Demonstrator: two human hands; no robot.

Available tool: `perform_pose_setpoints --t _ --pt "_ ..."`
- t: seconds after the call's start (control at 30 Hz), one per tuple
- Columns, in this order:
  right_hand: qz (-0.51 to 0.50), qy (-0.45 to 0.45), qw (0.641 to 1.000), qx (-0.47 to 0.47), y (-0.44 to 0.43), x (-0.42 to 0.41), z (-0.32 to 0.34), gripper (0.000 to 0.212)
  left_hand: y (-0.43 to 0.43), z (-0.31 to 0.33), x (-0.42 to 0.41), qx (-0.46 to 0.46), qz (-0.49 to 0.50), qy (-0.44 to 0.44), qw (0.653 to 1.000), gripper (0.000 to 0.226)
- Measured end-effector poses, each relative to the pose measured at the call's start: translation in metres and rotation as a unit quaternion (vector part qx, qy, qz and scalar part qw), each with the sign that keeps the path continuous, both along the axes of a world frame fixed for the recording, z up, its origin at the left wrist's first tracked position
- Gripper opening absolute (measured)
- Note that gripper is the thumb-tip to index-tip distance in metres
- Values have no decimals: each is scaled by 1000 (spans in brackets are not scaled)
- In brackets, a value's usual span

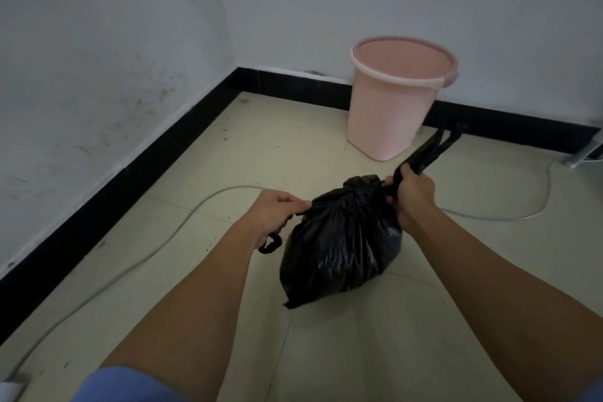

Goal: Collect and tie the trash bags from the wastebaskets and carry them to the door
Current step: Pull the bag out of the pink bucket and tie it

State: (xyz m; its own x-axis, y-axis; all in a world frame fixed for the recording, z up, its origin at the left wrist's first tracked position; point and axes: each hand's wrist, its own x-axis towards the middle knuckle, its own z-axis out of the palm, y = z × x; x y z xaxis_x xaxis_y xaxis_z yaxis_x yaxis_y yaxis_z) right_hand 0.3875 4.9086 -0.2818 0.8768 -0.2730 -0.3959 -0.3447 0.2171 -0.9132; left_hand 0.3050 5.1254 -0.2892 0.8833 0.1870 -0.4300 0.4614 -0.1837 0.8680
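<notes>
Both forearms outstretched, left hand [277, 214] and right hand [411, 190] each gripping a handle of the black trash bag [342, 245], pulled apart

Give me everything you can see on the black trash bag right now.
The black trash bag is thin, glossy, crinkled plastic, full and rounded, sitting on the tiled floor in front of the pink wastebasket, apart from it. Its neck is gathered at the top. The left hand pulls one handle strip sideways; the right hand grips the other, whose loop trails toward the wall. The knot looks unfinished.
</notes>
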Motion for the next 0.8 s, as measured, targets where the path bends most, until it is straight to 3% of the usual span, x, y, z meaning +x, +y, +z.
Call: perform_pose_setpoints --t 0.1,0.17,0.27,0.33,0.43,0.5,0.6,0.73,0.8 --pt "111 -15 988 103 10 -3 15 11 2 8 4 37 21 -21 999 18" --pt "192 -3 977 97 15 -8 8 4 1 13 5 45 22 -32 998 13" --pt "272 1 960 -71 17 -20 -13 26 -3 15 1 40 30 -34 998 4" --pt "294 -44 940 -166 15 -23 -22 29 -1 14 -3 32 61 -33 997 13" --pt "311 -130 912 -233 18 -24 -16 12 4 14 -7 6 101 -32 994 19" --pt "323 -168 897 -251 24 -24 -7 19 7 14 -7 -3 115 -37 993 19" --pt "306 -200 904 -220 40 -29 8 25 10 12 -6 0 151 -43 988 16" --pt "304 -157 937 -66 59 -32 31 19 21 4 -7 26 222 -35 974 8" --pt "330 -168 921 -122 59 -27 37 20 25 4 -11 29 222 -30 974 8"
